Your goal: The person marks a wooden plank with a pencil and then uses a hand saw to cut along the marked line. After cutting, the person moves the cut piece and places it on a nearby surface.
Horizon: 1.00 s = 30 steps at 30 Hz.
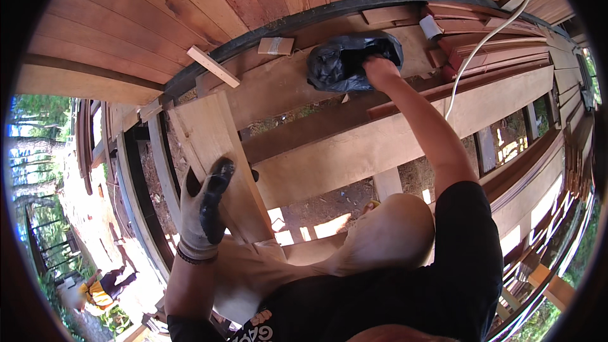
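My left hand, in a light work glove with a black coating, grips a wide pale wooden board. The board lies tilted across the joists; a dark fingertip seems to show past its far edge. My bare right hand reaches into the mouth of a black plastic bag, and its fingers are hidden inside. The bag sits crumpled on a flat timber beyond the joists.
Open gaps between joists show the ground below. A short wood strip, a small wrapped block and a white roll lie at the back. A pale cord crosses stacked boards. Another person is at far lower left.
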Available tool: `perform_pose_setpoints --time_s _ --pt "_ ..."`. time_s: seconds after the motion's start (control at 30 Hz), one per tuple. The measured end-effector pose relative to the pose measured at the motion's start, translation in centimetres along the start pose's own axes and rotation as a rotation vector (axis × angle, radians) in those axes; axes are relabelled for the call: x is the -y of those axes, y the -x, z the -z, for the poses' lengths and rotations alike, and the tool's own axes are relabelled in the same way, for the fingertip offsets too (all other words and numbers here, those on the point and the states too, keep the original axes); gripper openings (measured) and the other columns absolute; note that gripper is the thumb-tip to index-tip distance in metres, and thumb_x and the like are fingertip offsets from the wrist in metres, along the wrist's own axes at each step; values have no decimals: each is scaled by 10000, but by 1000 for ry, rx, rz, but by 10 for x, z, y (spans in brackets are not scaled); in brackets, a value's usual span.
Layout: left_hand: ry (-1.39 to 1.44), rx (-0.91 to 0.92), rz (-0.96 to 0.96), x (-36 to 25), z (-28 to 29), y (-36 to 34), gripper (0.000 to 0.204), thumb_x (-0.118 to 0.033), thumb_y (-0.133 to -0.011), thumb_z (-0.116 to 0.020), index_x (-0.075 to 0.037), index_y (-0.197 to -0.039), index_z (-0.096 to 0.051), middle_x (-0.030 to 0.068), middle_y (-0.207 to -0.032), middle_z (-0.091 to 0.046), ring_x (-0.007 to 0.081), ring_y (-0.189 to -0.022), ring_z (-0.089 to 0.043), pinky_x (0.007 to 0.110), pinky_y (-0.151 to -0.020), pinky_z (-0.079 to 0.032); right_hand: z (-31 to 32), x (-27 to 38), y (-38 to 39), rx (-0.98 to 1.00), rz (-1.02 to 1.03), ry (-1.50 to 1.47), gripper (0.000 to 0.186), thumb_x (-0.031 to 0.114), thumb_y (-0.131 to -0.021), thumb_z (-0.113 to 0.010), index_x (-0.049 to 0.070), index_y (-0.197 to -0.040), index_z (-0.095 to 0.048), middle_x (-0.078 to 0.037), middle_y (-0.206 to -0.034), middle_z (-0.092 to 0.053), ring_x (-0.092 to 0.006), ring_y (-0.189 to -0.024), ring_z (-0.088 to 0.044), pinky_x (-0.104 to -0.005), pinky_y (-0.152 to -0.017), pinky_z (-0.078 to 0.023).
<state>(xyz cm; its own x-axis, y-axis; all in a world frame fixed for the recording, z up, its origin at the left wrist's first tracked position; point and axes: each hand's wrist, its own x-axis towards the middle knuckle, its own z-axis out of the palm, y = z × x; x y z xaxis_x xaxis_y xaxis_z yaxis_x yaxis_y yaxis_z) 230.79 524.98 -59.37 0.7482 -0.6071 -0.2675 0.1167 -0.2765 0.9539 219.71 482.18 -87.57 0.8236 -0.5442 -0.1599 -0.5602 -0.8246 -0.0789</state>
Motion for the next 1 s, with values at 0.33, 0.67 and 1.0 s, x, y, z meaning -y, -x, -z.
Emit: perform_pose_setpoints --time_s 0.33,0.67,1.0 --pt "-14 -80 58 -16 6 13 406 -247 -925 -578 62 -1186 -545 169 -952 -659 267 -859 -679 361 -761 -553 -13 9 -15 76 -338 -131 423 297 -992 -365 54 -1055 -705 -218 -1093 -673 -381 -1021 -654 -466 -895 -520" --pt "-66 -64 -22 -7 14 14 383 -224 -939 -538 68 -1186 -541 184 -965 -666 281 -876 -683 373 -794 -551 -16 -1 -1 -95 -204 -278 330 260 -878 -549 52 -1113 -650 -243 -1013 -671 -423 -984 -636 -499 -871 -510" --pt "72 4 78 -12 8 5 405 -251 -939 -567 49 -1208 -529 172 -956 -665 261 -879 -680 366 -782 -557 -24 -9 11 -24 -242 -348 305 280 -827 -576 57 -996 -696 -248 -1012 -670 -423 -1015 -625 -490 -912 -492"
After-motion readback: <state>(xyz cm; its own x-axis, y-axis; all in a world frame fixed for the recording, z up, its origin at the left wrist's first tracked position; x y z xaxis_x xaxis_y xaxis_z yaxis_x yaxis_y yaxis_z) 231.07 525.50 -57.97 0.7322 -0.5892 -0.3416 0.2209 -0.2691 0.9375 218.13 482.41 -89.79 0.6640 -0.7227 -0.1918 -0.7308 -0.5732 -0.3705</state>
